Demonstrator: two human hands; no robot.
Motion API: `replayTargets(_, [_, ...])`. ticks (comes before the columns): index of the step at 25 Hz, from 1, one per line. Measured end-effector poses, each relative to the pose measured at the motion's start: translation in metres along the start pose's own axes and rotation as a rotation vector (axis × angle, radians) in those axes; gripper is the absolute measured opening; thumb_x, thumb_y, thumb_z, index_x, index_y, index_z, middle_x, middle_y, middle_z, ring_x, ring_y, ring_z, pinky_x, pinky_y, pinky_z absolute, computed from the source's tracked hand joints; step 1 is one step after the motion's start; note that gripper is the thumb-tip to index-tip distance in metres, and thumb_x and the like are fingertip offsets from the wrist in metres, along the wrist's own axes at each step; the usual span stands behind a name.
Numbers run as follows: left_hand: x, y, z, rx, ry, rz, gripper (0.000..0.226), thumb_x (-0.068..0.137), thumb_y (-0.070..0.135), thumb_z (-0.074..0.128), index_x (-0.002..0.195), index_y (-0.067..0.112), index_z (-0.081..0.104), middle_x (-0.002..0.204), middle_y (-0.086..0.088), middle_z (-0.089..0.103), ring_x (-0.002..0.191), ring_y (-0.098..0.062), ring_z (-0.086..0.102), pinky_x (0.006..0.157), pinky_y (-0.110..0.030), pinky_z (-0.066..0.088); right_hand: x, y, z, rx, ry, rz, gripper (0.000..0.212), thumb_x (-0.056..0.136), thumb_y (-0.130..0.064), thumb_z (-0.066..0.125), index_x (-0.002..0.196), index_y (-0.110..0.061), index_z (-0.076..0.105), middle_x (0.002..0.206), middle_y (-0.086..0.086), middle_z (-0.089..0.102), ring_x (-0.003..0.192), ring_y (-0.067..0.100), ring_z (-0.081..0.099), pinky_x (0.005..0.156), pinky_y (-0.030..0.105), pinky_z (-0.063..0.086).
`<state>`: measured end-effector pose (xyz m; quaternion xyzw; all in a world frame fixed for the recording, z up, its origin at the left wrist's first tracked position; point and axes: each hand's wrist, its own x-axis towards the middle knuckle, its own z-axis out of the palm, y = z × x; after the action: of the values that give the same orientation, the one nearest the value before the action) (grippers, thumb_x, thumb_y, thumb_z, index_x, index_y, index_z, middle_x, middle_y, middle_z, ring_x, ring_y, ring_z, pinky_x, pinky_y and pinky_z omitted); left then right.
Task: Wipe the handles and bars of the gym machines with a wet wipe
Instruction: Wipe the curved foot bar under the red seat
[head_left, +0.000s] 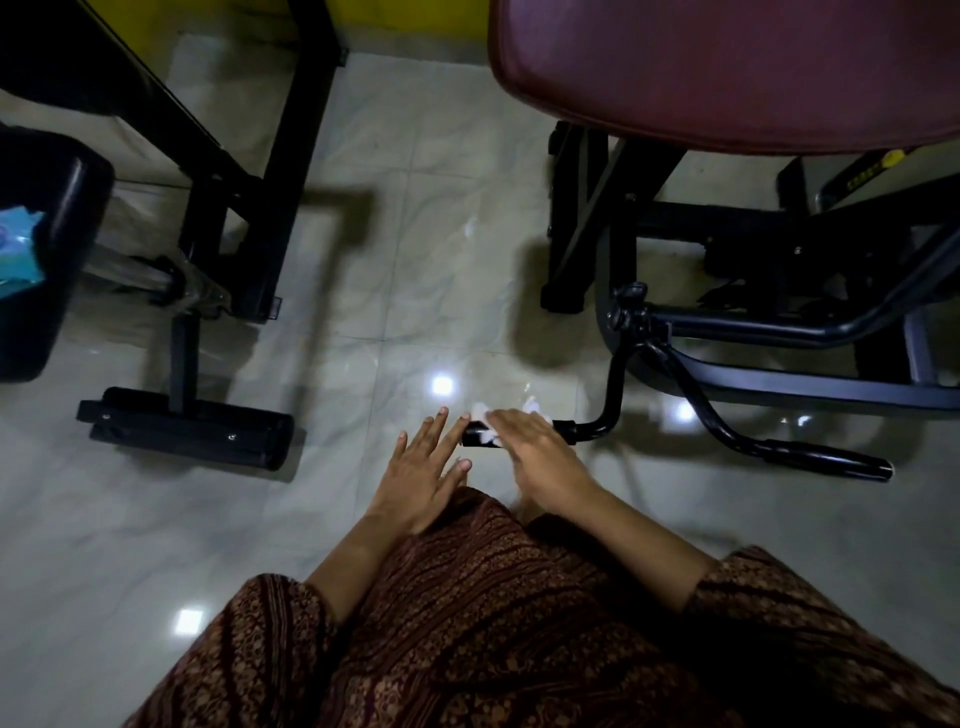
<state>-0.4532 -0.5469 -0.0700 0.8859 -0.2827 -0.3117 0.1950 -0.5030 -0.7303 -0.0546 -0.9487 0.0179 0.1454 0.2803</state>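
Observation:
A black machine handle (563, 429) juts out low over the floor at the centre, joined to a bent black bar (615, 384). My right hand (540, 457) is wrapped over the handle with a white wet wipe (483, 415) pressed between palm and grip; bits of the wipe stick out at both sides. My left hand (423, 467) hovers just left of the handle's end, fingers spread, fingertips close to the end cap and holding nothing. A second black handle (826, 460) lies lower right.
A maroon padded seat (727, 67) fills the upper right above a black frame (675, 223). At left stand another machine's black frame (249, 208), a foot bar (192, 431), and a black pad with a blue wipe packet (18, 249). Glossy floor tiles lie between.

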Motion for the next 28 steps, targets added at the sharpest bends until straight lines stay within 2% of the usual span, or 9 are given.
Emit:
replayTargets(5, [-0.002,0.001,0.001,-0.002,0.022,0.0,0.08,0.071,0.077,-0.013,0.138,0.033,-0.017,0.156,-0.001,-0.001,0.144,-0.016,0.001,0.112,-0.032,-0.005,-0.027,0.035,-0.007,-0.069,0.093,0.214,0.063,0.078,0.013,0.044,0.139,0.001,0.035,0.142,0.02,0.04,0.134,0.031,0.034,0.117,0.037,0.011])
replayTargets(7, [-0.002,0.003,0.002,-0.027,0.02,-0.011,0.075,0.075,0.073,-0.004,0.139,0.033,-0.014,0.156,0.0,0.001,0.144,-0.016,0.002,0.114,-0.034,-0.003,-0.019,0.01,0.0,-0.154,0.037,0.106,0.065,0.081,0.011,0.038,0.144,-0.002,0.025,0.15,0.017,0.026,0.14,0.029,0.022,0.116,0.035,0.005])
replayTargets(10, [-0.002,0.003,0.001,-0.09,0.035,-0.013,0.073,0.076,0.071,-0.002,0.14,0.036,-0.005,0.157,-0.002,0.005,0.144,-0.016,0.004,0.114,-0.035,0.001,-0.013,-0.002,0.013,-0.258,0.081,-0.289,0.056,0.069,0.005,0.051,0.125,0.0,0.054,0.13,0.017,0.054,0.121,0.032,0.051,0.101,0.045,0.037])
replayTargets(12, [-0.002,0.001,0.0,-0.089,0.038,0.004,0.072,0.077,0.072,-0.002,0.139,0.036,-0.007,0.156,-0.003,0.006,0.144,-0.017,0.005,0.114,-0.035,0.001,-0.023,0.022,0.007,-0.317,0.045,-0.361,0.068,0.059,0.011,0.067,0.124,-0.004,0.055,0.125,0.014,0.059,0.121,0.027,0.052,0.107,0.037,0.031])
replayTargets(15, [-0.001,0.003,0.0,-0.042,0.079,0.059,0.078,0.078,0.072,-0.008,0.142,0.028,-0.004,0.155,-0.003,0.01,0.142,-0.014,0.006,0.113,-0.033,0.001,-0.05,0.064,-0.011,-0.294,0.167,-0.234,0.071,0.063,0.015,0.046,0.13,-0.007,0.038,0.127,0.017,0.056,0.133,0.018,0.031,0.113,0.031,0.009])
replayTargets(18, [0.007,0.011,0.0,0.091,0.173,0.177,0.076,0.093,0.058,0.005,0.142,0.006,0.03,0.146,-0.012,0.036,0.136,-0.023,0.031,0.111,-0.042,0.016,-0.044,0.057,-0.007,-0.303,0.163,-0.115,0.072,0.058,0.016,0.049,0.127,-0.003,0.044,0.121,0.022,0.06,0.115,0.035,0.055,0.108,0.038,0.026])
replayTargets(22, [0.028,0.024,0.003,0.191,0.249,0.316,0.061,0.1,0.041,0.02,0.12,-0.003,0.057,0.122,-0.018,0.061,0.112,-0.032,0.059,0.095,-0.052,0.037,-0.014,0.022,0.006,-0.177,0.164,-0.125,0.057,0.061,0.015,0.055,0.116,0.0,0.061,0.114,0.019,0.064,0.103,0.035,0.063,0.089,0.053,0.044])
replayTargets(24, [0.036,0.03,0.005,0.207,0.272,0.341,0.052,0.094,0.036,0.033,0.115,-0.004,0.06,0.113,-0.019,0.065,0.103,-0.032,0.064,0.092,-0.052,0.041,-0.026,0.042,-0.004,-0.063,0.189,-0.046,0.05,0.067,0.007,0.061,0.117,0.001,0.06,0.114,0.019,0.063,0.107,0.034,0.061,0.099,0.048,0.039])
replayTargets(28, [0.047,0.044,0.012,0.257,0.288,0.365,0.047,0.085,0.029,0.041,0.111,-0.003,0.063,0.105,-0.018,0.068,0.095,-0.03,0.067,0.086,-0.049,0.048,-0.041,0.092,-0.018,0.051,0.193,0.249,0.033,0.095,-0.003,0.042,0.126,0.002,0.05,0.132,0.02,0.051,0.134,0.033,0.034,0.113,0.034,0.015])
